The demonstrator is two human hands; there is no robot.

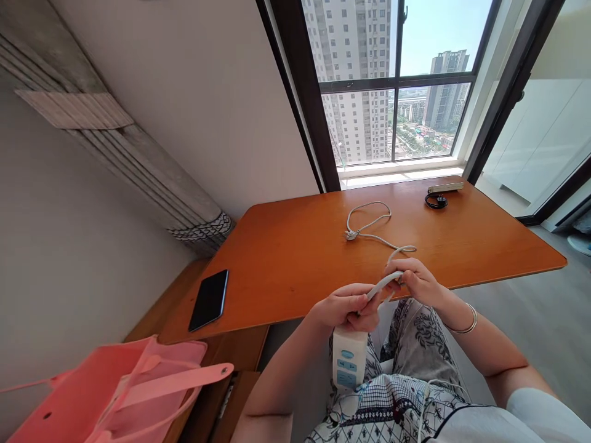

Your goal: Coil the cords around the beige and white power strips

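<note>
My left hand (345,307) is closed round the top of a white power strip (348,360) that hangs down over my lap. My right hand (415,280) pinches the strip's white cable (384,282) just beyond the left hand, at the near edge of the wooden table (295,258). The cable runs on across the table in a loose loop and ends in a white plug (351,234). A bracelet sits on my right wrist.
A black phone (209,299) lies at the table's left edge. A black coiled item (436,201) and a flat beige bar (445,187) rest by the window. A pink bag (115,387) stands at lower left. A folded curtain hangs along the left wall.
</note>
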